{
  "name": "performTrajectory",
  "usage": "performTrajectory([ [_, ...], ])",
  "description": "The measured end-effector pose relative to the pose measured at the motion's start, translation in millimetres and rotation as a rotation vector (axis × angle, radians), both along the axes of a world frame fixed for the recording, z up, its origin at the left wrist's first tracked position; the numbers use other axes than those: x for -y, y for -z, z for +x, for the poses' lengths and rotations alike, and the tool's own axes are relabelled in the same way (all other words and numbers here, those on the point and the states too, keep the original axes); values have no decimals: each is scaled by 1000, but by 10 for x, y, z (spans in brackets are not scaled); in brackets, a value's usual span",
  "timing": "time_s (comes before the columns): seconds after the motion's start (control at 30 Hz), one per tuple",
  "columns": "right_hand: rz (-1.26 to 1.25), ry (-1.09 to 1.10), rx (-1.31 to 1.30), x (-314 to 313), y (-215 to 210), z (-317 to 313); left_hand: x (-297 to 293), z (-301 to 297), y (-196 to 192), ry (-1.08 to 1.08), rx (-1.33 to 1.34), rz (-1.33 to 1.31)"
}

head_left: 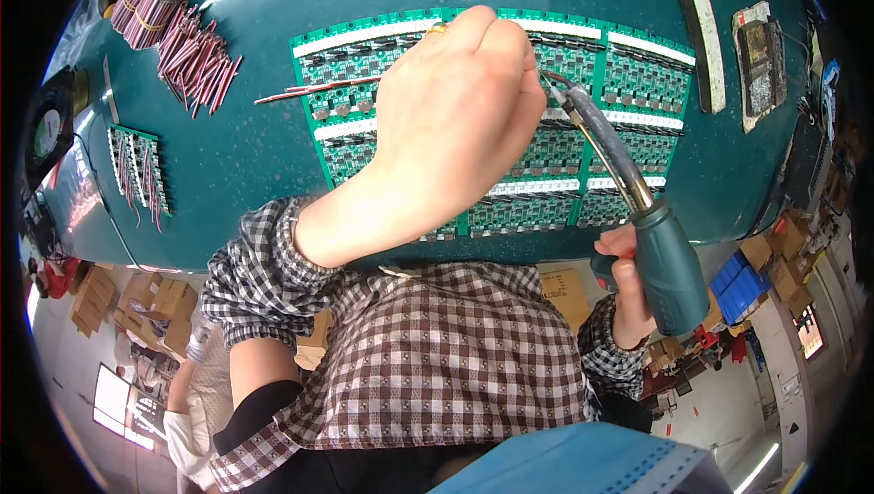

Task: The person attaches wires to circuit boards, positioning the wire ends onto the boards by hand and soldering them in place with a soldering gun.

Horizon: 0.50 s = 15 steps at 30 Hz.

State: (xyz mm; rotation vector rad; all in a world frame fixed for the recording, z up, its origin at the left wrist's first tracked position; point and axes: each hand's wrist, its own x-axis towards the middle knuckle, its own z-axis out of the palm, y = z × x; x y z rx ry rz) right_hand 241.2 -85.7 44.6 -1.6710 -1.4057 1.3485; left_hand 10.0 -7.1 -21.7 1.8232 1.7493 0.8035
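Two hands are working over a green panel of printed circuit boards [583, 75] lying on the teal bench [273, 2]. Nearest, the right hand [628, 285] is gripping a teal-handled soldering iron [669, 266], fingers wrapped around it. Farther out, the left hand [455, 102] is pinching a thin red-and-white wire [309, 89] against the panel.

A bundle of red-and-white wires [177, 34] lies on the teal workbench [264, 157] well left of the hands, with a smaller green circuit board [137, 166] beneath it. Far right sits a solder-stained sponge tray [763, 61]; cardboard boxes [155, 307] and blue bins [739, 285] stand below.
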Motion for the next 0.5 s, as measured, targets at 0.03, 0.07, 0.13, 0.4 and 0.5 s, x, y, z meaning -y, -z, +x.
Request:
performTrajectory([
  [0.03,3,-18,13,-2,-1,7,-2,-1,-5,3,-5,-4],
  [0.07,2,-18,13,-3,-6,-3,-3,-1,-8,6,-10,-8],
  [0.13,-27,27,0,-8,-22,-31,-3,2,1,4,-14,0],
  [0.4,-26,-11,31,-29,-32,-19,-8,11,4,3,-14,-6],
  [0.5,5,-23,29,-10,-22,12,-9,6,-14,-2,-20,-12],
])
